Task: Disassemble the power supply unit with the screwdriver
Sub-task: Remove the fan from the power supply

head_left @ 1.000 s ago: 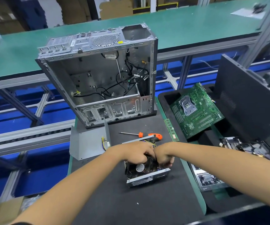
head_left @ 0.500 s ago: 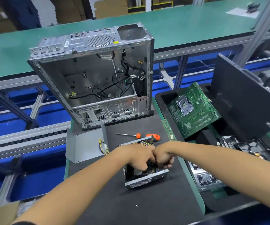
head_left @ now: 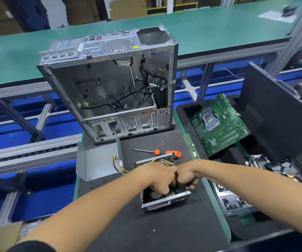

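The opened power supply unit (head_left: 162, 203) lies on the black mat, its metal frame, fan and yellow wires showing. My left hand (head_left: 158, 178) and my right hand (head_left: 186, 179) are both inside it, side by side, fingers curled down into its parts; what each one grips is hidden. The orange-handled screwdriver (head_left: 162, 152) lies on the mat just behind the unit, touched by neither hand. The unit's grey metal cover (head_left: 95, 160) lies to the left with a wire bundle (head_left: 118, 163) beside it.
An empty computer case (head_left: 114, 84) stands at the back of the black mat (head_left: 137, 233). A green RAM stick (head_left: 191, 146) lies at the mat's right edge. To the right a black tray holds a motherboard (head_left: 219, 124); a dark side panel (head_left: 277, 113) and more parts (head_left: 232, 202) lie beyond.
Both hands stay pressed together inside the unit, almost unmoved. The camera view has shifted slightly.
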### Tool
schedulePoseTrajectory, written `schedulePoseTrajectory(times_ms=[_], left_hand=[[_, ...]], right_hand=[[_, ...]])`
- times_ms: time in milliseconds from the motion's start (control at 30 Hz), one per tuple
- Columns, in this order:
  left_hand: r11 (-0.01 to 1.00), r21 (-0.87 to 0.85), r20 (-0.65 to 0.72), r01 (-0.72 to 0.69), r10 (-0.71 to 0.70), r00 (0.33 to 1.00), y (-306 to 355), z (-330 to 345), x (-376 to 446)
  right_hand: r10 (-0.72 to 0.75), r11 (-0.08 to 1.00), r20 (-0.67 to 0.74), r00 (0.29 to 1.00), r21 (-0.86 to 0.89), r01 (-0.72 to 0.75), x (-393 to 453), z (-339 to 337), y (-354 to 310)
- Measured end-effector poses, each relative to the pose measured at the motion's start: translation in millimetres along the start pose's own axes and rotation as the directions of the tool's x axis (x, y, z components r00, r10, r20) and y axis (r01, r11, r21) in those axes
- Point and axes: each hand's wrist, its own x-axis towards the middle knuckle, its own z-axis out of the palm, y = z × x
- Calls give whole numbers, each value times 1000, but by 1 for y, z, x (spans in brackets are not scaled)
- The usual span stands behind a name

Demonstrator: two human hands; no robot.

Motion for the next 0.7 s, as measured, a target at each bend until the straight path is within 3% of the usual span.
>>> schedulePoseTrajectory(times_ms=[100,267,467,567,700], left_hand=[[1000,19,-17,-7,8,1000,1,3,-1],[998,-53,-18,-44,43,999,-4,6,-3],[917,-381,-152,-119,65,986,-16,10,-10],[874,-451,-249,-181,72,966,-21,7,-14],[853,-495,-311,-165,3,950,-29,1,-21]], right_hand=[[-22,997,-17,1000,72,23,-11,-19,-2],[74,997,93,993,28,-77,-22,-31,-8],[53,999,18,998,-13,-53,-21,-28,-14],[9,1000,-56,998,7,-8,-22,-32,-16],[-57,997,-124,991,50,64,-34,-42,-22]])
